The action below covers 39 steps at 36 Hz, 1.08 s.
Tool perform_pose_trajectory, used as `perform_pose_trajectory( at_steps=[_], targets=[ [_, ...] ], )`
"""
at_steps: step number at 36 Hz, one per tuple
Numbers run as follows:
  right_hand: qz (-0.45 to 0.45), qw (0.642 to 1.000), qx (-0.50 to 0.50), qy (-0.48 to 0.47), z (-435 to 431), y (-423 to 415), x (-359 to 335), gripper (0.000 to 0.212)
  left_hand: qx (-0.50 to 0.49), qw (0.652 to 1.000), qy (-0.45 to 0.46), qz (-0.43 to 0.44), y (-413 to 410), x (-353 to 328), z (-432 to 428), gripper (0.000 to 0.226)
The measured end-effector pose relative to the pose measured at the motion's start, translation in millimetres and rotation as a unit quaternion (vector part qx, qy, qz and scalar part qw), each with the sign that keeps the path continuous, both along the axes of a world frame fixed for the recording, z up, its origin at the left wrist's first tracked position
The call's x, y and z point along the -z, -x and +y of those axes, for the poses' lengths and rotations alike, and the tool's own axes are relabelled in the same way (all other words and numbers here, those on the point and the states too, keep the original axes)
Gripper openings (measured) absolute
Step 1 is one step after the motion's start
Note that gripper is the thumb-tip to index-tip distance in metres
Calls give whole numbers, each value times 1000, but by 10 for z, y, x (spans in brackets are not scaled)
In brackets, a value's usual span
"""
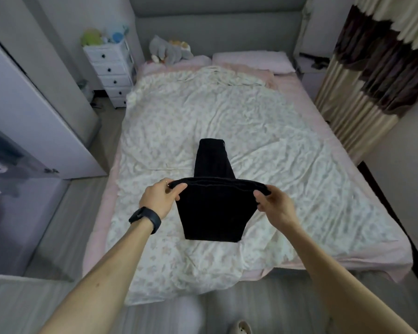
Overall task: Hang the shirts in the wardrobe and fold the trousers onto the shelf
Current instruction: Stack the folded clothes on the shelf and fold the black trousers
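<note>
Black trousers point(212, 208) pinched by both hands' fingers point(179, 189) over the bed point(299, 165).

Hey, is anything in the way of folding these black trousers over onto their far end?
Nothing visible does. The left hand and right hand pinch the raised fold of the black trousers; the far part lies bare on the floral quilt. The shelf isn't visible.

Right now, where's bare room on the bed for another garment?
Bare duvet either side of the black trousers, and a stretch from them up to the pillow. Crowded: centre foot, where left hand and right hand grip the trousers; plush toys, far-left corner.
</note>
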State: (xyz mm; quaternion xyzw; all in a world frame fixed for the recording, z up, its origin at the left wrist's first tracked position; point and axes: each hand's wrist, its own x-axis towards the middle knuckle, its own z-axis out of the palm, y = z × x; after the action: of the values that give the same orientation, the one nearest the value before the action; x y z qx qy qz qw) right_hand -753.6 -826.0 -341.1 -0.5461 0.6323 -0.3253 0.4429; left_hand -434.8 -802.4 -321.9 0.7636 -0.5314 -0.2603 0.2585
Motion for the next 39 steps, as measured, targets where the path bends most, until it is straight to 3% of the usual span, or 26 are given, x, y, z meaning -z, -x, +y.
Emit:
perform_pose_trajectory(
  at_steps=[7, 12, 15, 20, 24, 28, 35, 39],
  targets=[
    [217, 975, -37, 24, -800, 4, 64, 45, 37, 998, -33, -50, -166, 117, -693, 35],
    [343, 934, -85, 51, -1390, -128, 160, 52, 60, 996, -59, -14, -314, 340, -1262, 32],
    [359, 927, -100, 40, -1788, -224, 321, 59, 75, 995, -70, 3, -438, 564, -1709, 29],
    [310, 943, -122, 11, -2546, -379, 660, 43, 62, 990, -110, 56, -563, 937, -2522, 28],
    [268, 954, -133, 19, -3090, -468, 950, 31, 50, 993, -97, 52, -621, 1275, -3088, 25],
    [281, 950, -133, 21, -3553, -498, 1292, 27, 57, 993, -98, 24, -646, 1613, -3530, 28],
    [367, 907, -195, 71, -4490, -642, 2199, 31, 48, 991, -107, -58, -758, 2486, -4346, 39],
    [401, 874, -238, 139, -4887, -697, 2718, 17, 32, 991, -108, -73, -804, 2995, -4701, 36]
  ],
)
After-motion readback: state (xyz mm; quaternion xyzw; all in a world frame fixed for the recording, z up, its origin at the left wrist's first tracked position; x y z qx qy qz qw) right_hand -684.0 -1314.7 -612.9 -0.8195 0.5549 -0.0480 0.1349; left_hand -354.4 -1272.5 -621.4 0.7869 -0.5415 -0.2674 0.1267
